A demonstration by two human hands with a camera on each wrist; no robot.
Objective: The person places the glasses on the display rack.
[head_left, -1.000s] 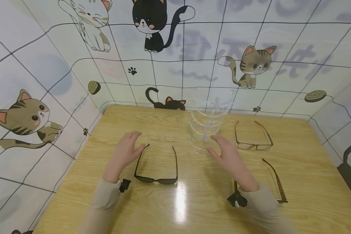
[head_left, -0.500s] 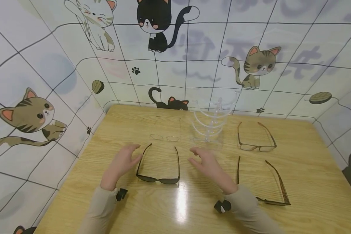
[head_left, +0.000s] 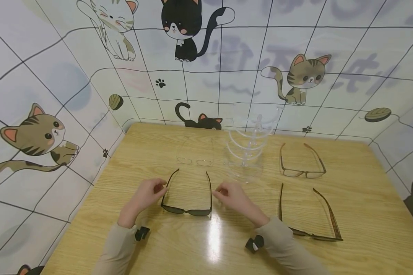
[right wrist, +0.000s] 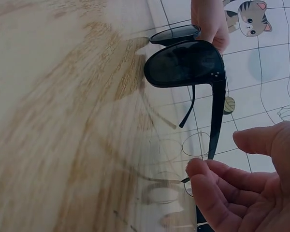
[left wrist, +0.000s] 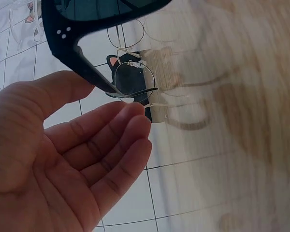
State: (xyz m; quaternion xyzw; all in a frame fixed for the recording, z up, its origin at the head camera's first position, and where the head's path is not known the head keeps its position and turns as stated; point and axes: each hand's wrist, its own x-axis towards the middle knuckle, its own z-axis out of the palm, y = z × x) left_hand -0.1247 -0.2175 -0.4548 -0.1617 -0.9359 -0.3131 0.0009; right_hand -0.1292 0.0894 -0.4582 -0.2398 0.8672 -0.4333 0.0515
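Black sunglasses [head_left: 201, 212] lie on the table with their arms unfolded and pointing away. My left hand [head_left: 145, 199] is beside the left arm of the sunglasses, fingers and thumb loosely curved around it with a gap between them, as the left wrist view shows. On the other side, my right hand [head_left: 236, 200] is close to the right arm, its fingertips right at it. In the right wrist view the thumb stands apart from the fingers, and the sunglasses' dark lens [right wrist: 183, 63] faces the camera. Neither hand pinches the frame.
Behind the sunglasses lie thin wire-rimmed glasses [head_left: 204, 165]. A clear tiered eyewear stand [head_left: 249, 152] stands back at centre right. Brown-framed glasses [head_left: 321, 164] and larger tortoiseshell glasses [head_left: 334, 225] lie on the right. A cat-print backdrop [head_left: 241, 57] rises behind the wooden table [head_left: 179, 252].
My right hand has moved left and nearer, from beside the stand to the sunglasses' right arm. My left hand has come down along the left arm. The fingers of both hands have drawn inward.
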